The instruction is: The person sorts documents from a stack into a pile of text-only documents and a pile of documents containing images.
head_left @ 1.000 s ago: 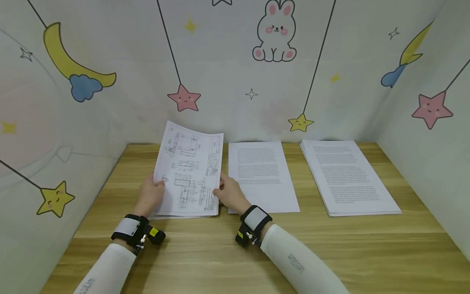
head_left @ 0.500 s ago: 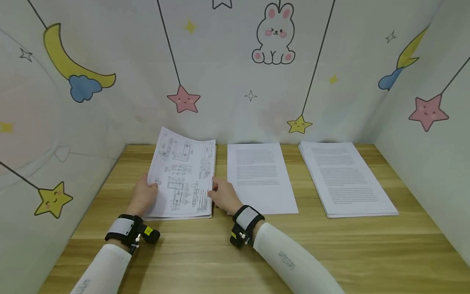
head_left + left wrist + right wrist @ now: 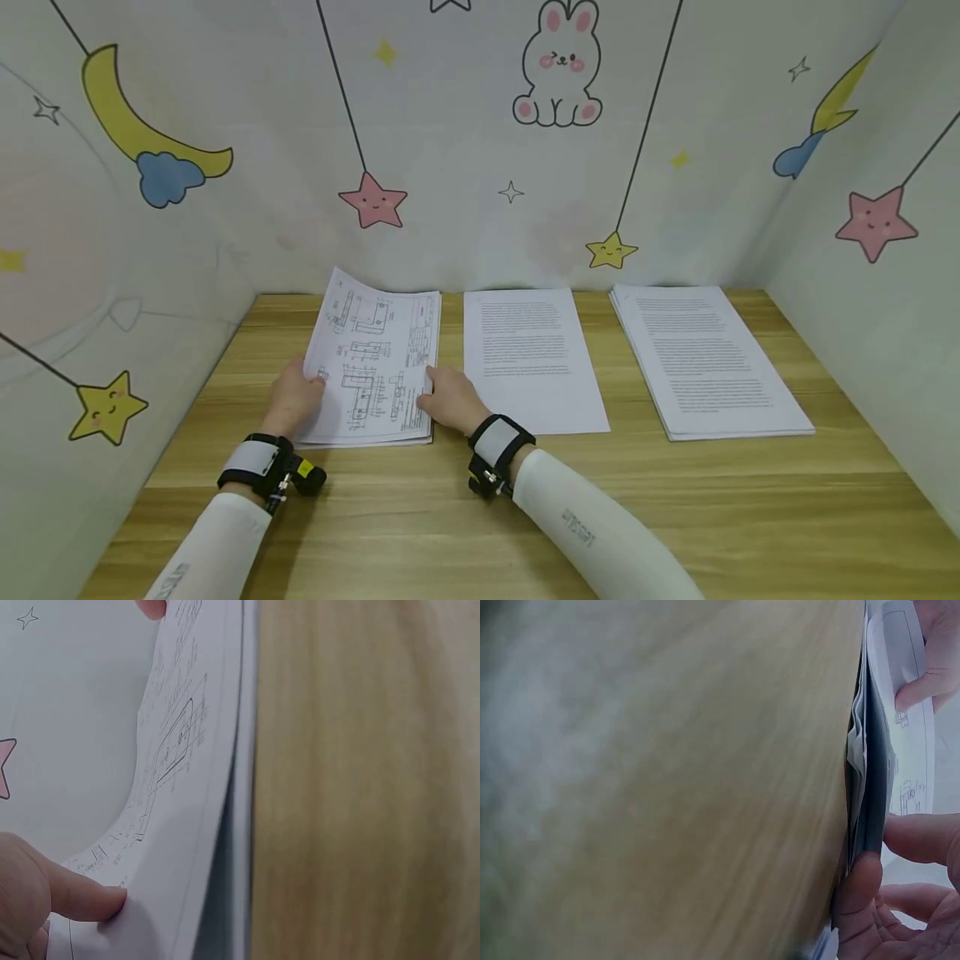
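Note:
A drawing sheet (image 3: pixel 375 350), printed with technical part views, lies over a paper stack at the left of the table, its far left corner bowed up. My left hand (image 3: pixel 292 398) grips its left edge, thumb (image 3: pixel 94 900) on the printed face. At the right edge, my right hand (image 3: pixel 455 400) pinches the sheet between thumb (image 3: pixel 922 838) and a finger. Below it, the stack's sheet edges (image 3: pixel 857 750) show uneven in the right wrist view. How many sheets each hand holds is hidden.
A text page (image 3: pixel 536 392) lies beside my right hand, in the middle. Farther right stands a thicker stack of text pages (image 3: pixel 712 367). Patterned white walls (image 3: pixel 480 233) close off the table (image 3: pixel 420 517) at the back and both sides.
The drawing sheet has shifted left and its raised far edge has come down toward the stack. Both hands moved left with it, still at its two sides.

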Available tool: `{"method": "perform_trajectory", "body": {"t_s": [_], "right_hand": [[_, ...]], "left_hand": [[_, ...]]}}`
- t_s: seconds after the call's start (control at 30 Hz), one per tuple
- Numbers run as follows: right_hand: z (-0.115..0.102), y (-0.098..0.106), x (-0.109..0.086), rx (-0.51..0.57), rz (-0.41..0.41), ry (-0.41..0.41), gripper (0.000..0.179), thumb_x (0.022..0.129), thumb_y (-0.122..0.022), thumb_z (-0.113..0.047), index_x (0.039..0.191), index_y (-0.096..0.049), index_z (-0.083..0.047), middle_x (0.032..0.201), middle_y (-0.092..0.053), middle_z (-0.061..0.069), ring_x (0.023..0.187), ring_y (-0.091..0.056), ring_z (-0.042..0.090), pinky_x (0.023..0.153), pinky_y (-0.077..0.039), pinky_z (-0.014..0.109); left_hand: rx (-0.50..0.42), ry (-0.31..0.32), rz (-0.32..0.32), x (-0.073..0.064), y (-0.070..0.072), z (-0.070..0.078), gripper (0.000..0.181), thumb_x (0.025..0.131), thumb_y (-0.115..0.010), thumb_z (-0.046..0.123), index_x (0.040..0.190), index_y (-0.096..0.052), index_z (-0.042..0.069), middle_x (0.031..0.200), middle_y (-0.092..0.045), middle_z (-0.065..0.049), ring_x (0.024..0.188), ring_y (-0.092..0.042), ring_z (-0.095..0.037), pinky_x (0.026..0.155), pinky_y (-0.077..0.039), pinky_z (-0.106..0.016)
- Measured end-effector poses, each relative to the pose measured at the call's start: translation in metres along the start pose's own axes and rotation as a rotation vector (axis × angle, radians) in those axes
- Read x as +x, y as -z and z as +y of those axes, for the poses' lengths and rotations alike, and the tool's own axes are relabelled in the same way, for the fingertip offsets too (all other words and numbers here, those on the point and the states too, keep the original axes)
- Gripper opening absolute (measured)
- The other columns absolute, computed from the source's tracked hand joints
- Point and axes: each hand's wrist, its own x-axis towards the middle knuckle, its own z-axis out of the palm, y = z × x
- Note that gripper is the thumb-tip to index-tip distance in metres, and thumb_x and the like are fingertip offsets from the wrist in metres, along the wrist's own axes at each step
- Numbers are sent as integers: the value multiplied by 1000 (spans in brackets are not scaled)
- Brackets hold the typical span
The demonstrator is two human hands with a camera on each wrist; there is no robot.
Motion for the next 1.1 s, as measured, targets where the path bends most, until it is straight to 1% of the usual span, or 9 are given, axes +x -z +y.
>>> {"method": "perform_trajectory", "body": {"t_s": [0.07, 0.2, 0.3, 0.4, 0.5, 0.7, 0.83, 0.97, 1.1], "right_hand": [[-1, 0, 0, -49, -11, 0, 28, 91, -65, -16, 115, -67, -1, 93, -70, 7, 69, -55, 12, 57, -41, 20], [-3, 1, 0, -158, -25, 4, 26, 91, -66, -21, 110, -68, -3, 93, -67, 6, 75, -54, 14, 62, -41, 22], [-4, 2, 0, -210, -27, 4, 31, 91, -66, -22, 116, -67, -2, 99, -68, 8, 80, -54, 16, 66, -42, 24], [-3, 2, 1, -206, -27, -5, 34, 92, -67, -21, 120, -66, -1, 102, -69, 9, 78, -56, 16, 62, -42, 24], [-3, 2, 2, -193, -25, -12, 35, 92, -68, -20, 121, -66, -1, 101, -69, 9, 74, -55, 15, 58, -40, 22], [-2, 1, 1, -178, -28, -21, 30, 92, -69, -22, 116, -68, -4, 92, -69, 5, 68, -55, 12, 54, -38, 20], [-2, 1, 2, -185, -32, -28, 28, 92, -69, -22, 114, -69, -5, 88, -67, 3, 67, -54, 12, 54, -38, 20], [-2, 1, 2, -208, -32, -27, 29, 92, -69, -24, 115, -69, -5, 89, -67, 4, 68, -54, 13, 55, -37, 21], [-2, 0, 3, -214, -31, -30, 31, 92, -68, -24, 116, -68, -4, 90, -67, 5, 68, -54, 13, 56, -37, 21]], "left_hand": [[25, 1, -1, 0, 0, 0, 52, 102, -38, 9, 149, -28, -9, 143, -44, -35, 128, -47, -46, 109, -39, -60], [87, 1, -8, -1, 1, 2, 53, 102, -40, 11, 149, -28, -9, 144, -43, -36, 129, -47, -48, 108, -39, -60], [140, -3, -13, -3, 2, 4, 54, 101, -44, 13, 148, -29, -9, 141, -45, -36, 125, -50, -48, 104, -42, -59], [172, -11, -15, -3, 2, 5, 55, 99, -48, 14, 146, -31, -10, 138, -48, -36, 118, -53, -46, 98, -46, -58], [178, -20, -15, -2, 2, 3, 56, 98, -51, 14, 145, -33, -11, 136, -49, -37, 114, -55, -46, 94, -48, -57], [183, -12, 0, -4, 0, 3, 60, 97, -55, 14, 146, -32, -11, 136, -48, -37, 115, -54, -47, 94, -48, -58], [199, 0, 17, -4, 0, 3, 63, 96, -57, 16, 147, -31, -10, 137, -48, -37, 117, -54, -47, 95, -48, -58], [207, 7, 40, -4, 1, 3, 66, 95, -59, 19, 148, -32, -8, 138, -49, -35, 117, -55, -46, 93, -48, -55], [246, 1, 69, -4, 2, 0, 66, 94, -62, 23, 146, -37, -8, 135, -53, -34, 113, -56, -44, 86, -49, -52]]}}
